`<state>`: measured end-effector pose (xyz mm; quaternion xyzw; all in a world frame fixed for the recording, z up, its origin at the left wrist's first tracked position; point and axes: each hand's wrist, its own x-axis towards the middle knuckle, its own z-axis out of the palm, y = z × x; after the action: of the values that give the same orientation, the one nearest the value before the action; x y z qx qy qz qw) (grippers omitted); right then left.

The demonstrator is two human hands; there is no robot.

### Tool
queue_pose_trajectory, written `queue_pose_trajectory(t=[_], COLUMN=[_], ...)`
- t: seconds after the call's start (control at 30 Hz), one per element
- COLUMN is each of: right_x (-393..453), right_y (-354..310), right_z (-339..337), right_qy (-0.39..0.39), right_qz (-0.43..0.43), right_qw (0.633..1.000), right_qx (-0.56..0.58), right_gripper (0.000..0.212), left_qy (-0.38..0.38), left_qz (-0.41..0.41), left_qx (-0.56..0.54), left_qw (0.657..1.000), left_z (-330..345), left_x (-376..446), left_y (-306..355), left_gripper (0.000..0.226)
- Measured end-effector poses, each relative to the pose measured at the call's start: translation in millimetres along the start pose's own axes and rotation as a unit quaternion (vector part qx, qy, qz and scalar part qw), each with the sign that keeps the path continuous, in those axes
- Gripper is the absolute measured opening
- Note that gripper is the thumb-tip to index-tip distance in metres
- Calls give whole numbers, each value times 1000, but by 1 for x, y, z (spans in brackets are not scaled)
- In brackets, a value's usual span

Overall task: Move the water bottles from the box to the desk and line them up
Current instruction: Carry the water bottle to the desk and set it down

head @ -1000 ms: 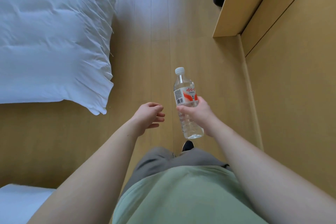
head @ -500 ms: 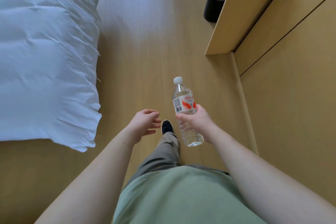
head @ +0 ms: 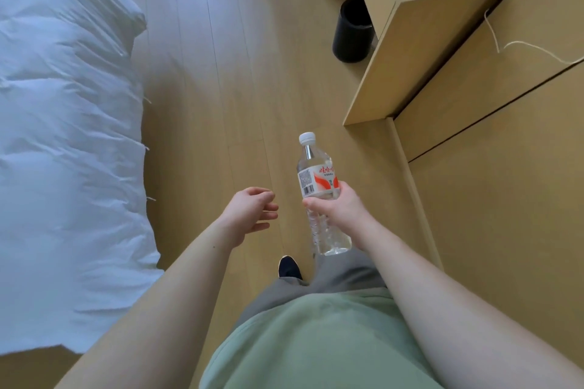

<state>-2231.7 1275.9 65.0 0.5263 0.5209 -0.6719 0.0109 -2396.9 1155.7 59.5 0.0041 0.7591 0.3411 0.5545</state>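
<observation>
The person stands on the wooden floor (head: 221,79) between the bed and the desk, carrying one water bottle (head: 319,180) out in front of the body. The right hand (head: 339,210) grasps it around the middle, thumb across the near side just under the label, fingers wrapped behind. The bottle is held in the air above the floor, short of the desk (head: 407,50), which lies ahead and to the right of it. Its long axis runs close to upright with a slight lean: the white cap (head: 307,137) points up and away from the person, towards the desk's near corner, and the clear base points down towards the trouser leg.

The label is white with a red-orange swoosh and a barcode on the side facing left. There are red characters across the top of it, but I cannot read them clearly from here.

The left hand (head: 251,211) holds nothing; it hangs beside the bottle, on the bed side, fingers loosely curled and apart from the plastic.

A black cylindrical bin (head: 352,30) stands on the floor against the desk's outer side. A thin pale cord (head: 521,46) trails over the wooden surface to the right of the desk's end panel. Opposite the desk, the bed's white duvet (head: 63,110) hangs down to the floor. One dark shoe (head: 289,267) shows below the bottle.
</observation>
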Motion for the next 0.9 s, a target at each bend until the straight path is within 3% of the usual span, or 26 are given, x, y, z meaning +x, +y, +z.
queue_pose_trajectory(t=[0.33, 0.57, 0.9], right_x=[128, 190, 259], right_y=[-104, -184, -262], right_z=[-58, -83, -83], right_qy=[-26, -53, -60], right_qz=[26, 11, 4], right_qw=[999, 999, 998], right_qx=[15, 6, -11], right_gripper=[50, 53, 53], left_qy=[36, 45, 35], left_qz=[-29, -7, -5], left_qx=[-4, -14, -11], left_qw=[999, 999, 999], left_z=[12, 23, -5], left_x=[83, 119, 180], left_y=[135, 233, 314], left_gripper=[20, 18, 17])
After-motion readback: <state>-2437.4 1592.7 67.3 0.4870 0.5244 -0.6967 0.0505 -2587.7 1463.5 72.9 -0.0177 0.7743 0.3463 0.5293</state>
